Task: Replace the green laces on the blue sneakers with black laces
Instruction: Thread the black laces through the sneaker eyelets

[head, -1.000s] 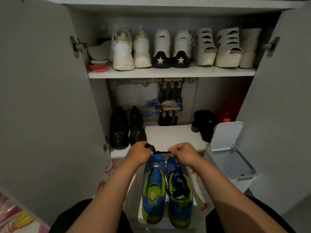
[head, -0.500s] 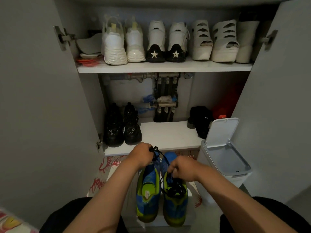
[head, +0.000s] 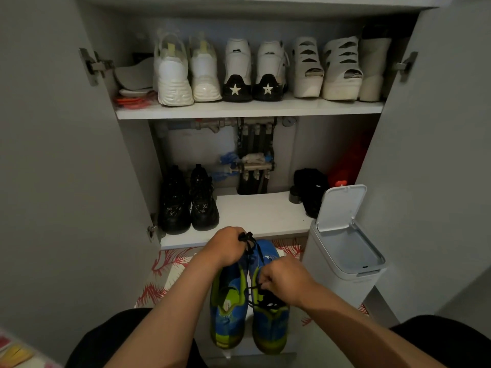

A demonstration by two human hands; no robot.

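Note:
Two blue sneakers with lime-green trim stand side by side on a small white stool in front of me, the left sneaker point(head: 228, 309) and the right sneaker point(head: 269, 322). A black lace point(head: 249, 244) runs between my hands. My left hand point(head: 225, 247) grips one end of it above the toes. My right hand point(head: 285, 278) pinches the lace over the right sneaker, where a bundle of black lace point(head: 267, 300) lies on the tongue. No green lace is visible.
An open shoe cabinet faces me: white shoes on the upper shelf point(head: 249, 108), black shoes point(head: 188, 203) on the lower shelf point(head: 255, 216). A white bin with its lid up point(head: 342, 251) stands at the right. Both cabinet doors hang open at the sides.
My right hand has dropped from beside the left hand down onto the right sneaker's tongue, keeping hold of the lace. My left hand stays above the toes. The view shifted slightly.

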